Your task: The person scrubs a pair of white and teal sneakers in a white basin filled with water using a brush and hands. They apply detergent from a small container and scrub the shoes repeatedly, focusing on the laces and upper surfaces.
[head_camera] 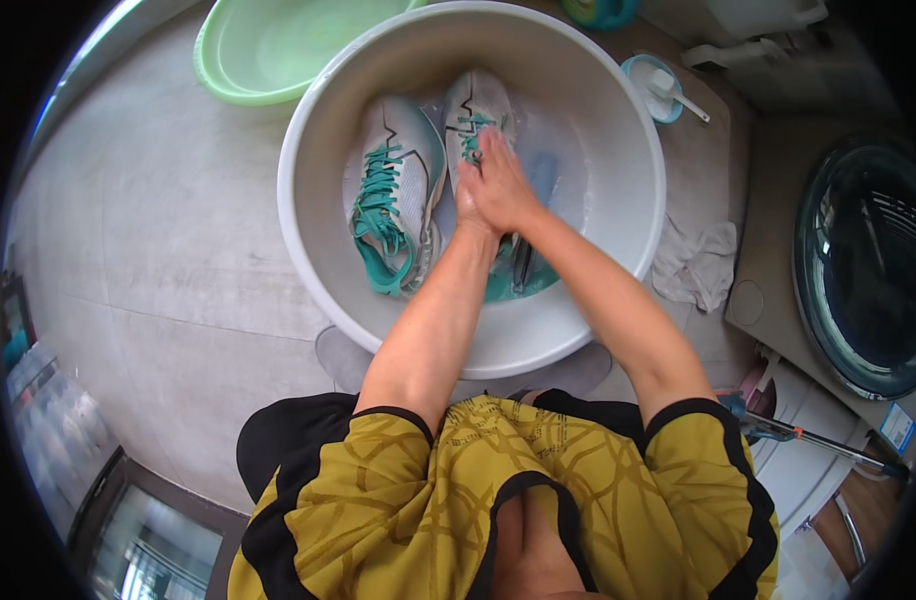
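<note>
Inside a large white plastic basin [308,277] lie two white mesh sneakers with teal laces. The left sneaker [417,176] rests with its teal-lined opening towards me. Over the laces of the right sneaker [477,94], my left hand [468,196] and my right hand [504,184] meet palm to palm. The right fingers are extended; the left ones are mostly hidden behind them. Whether anything lies between the palms is not visible. A blurred blue item [544,176] is right of my hands, in shallow water. Below my wrists show a dark strip [524,266] and teal material [537,283].
A green plastic basin [255,67] touches the white one's far left. At the right are a blue tub [668,111] of white powder with a scoop [664,81], a crumpled pale cloth [698,262] and a front-loading washing machine [773,277]. Grey slippers [342,356] sit under the near rim.
</note>
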`<move>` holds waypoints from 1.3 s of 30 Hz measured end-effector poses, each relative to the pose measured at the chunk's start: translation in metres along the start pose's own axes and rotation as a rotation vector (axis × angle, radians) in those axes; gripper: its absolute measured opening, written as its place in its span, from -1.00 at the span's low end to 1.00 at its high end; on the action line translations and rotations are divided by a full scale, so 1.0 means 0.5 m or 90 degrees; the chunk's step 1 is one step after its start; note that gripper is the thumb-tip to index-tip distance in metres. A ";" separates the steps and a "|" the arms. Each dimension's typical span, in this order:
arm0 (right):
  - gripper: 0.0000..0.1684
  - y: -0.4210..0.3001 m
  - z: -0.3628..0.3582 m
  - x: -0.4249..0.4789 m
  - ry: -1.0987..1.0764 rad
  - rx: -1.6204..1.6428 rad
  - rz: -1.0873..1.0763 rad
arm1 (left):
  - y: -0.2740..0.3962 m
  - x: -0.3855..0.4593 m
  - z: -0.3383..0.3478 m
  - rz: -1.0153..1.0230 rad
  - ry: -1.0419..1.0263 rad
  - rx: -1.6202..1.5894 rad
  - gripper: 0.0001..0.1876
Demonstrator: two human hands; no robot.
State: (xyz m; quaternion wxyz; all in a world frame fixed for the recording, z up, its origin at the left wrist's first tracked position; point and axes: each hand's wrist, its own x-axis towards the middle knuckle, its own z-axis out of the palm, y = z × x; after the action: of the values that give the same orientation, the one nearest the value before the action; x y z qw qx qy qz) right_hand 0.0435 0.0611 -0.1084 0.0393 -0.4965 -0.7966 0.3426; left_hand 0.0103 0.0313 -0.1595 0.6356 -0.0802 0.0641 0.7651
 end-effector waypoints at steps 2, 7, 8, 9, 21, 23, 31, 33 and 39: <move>-0.13 0.027 -0.040 0.052 0.072 0.054 0.034 | -0.012 0.000 0.063 -0.079 0.024 0.052 -0.50; -0.10 -0.003 -0.033 0.001 0.040 0.002 -0.017 | 0.028 -0.027 0.084 -0.131 0.108 0.029 -0.54; -0.09 -0.015 -0.025 -0.017 0.022 0.022 -0.031 | 0.045 -0.027 0.027 -0.122 -0.062 -0.050 -0.52; -0.08 -0.017 -0.024 -0.037 0.011 0.034 -0.036 | 0.040 -0.024 0.035 -0.124 -0.038 -0.034 -0.52; -0.22 -0.023 -0.032 -0.056 0.045 -0.053 -0.087 | 0.037 -0.022 0.099 -0.126 0.177 0.046 -0.60; -0.37 -0.014 -0.032 -0.066 0.076 0.009 -0.099 | 0.038 -0.024 0.085 -0.122 0.238 0.049 -0.62; -0.76 0.015 -0.093 0.060 0.325 0.201 -0.042 | 0.025 -0.005 0.071 -0.119 0.227 0.006 -0.72; -0.75 0.017 -0.090 0.068 0.298 0.221 -0.035 | 0.026 -0.002 0.065 -0.118 0.219 0.012 -0.74; -0.71 0.059 -0.110 0.074 0.177 0.217 -0.129 | 0.025 0.012 0.066 -0.105 0.210 0.011 -0.74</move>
State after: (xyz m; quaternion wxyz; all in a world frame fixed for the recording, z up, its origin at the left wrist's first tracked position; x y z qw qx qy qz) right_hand 0.0694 0.1273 -0.0941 0.2661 -0.4425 -0.7599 0.3949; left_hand -0.0041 0.0412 -0.1284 0.6776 -0.2044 0.1675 0.6863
